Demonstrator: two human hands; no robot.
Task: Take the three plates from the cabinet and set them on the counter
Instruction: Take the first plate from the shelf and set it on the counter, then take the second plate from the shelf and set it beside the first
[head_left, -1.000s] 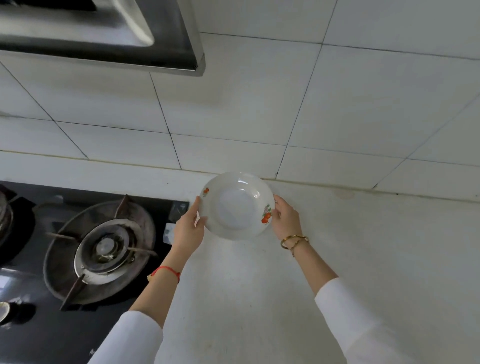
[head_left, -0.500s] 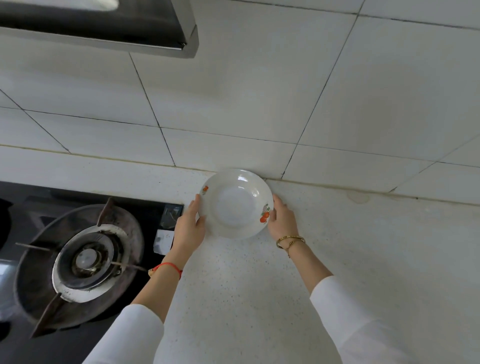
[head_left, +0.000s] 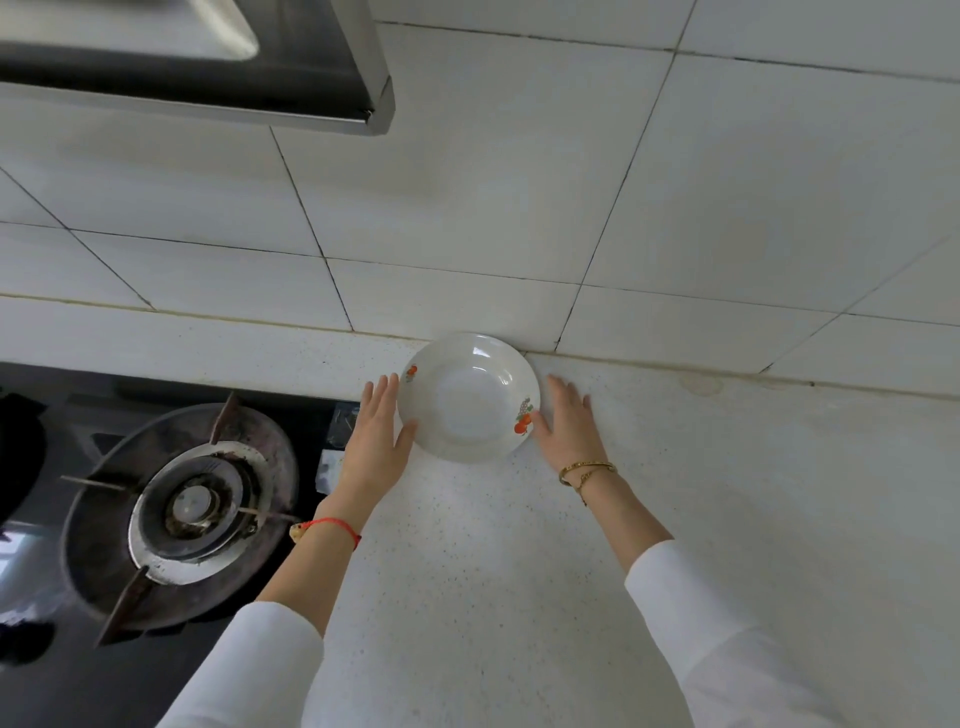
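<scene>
A white plate (head_left: 469, 397) with small orange fruit prints on its rim lies flat on the speckled white counter (head_left: 519, 571), close to the tiled back wall. My left hand (head_left: 378, 434) lies at the plate's left edge with straight fingers, its thumb at the rim. My right hand (head_left: 566, 421) lies at the plate's right edge, fingers straight and spread, thumb touching the rim near the fruit print. Neither hand curls round the plate. No cabinet and no other plates are in view.
A black gas hob with a round burner (head_left: 187, 506) sits to the left of the plate. A steel range hood (head_left: 208, 67) hangs at the upper left. White wall tiles (head_left: 519, 208) rise right behind the plate.
The plate went from being held just above the counter by both hands to lying flat on it near the wall. Both hands have uncurled from the rim and now lie straight beside it.
</scene>
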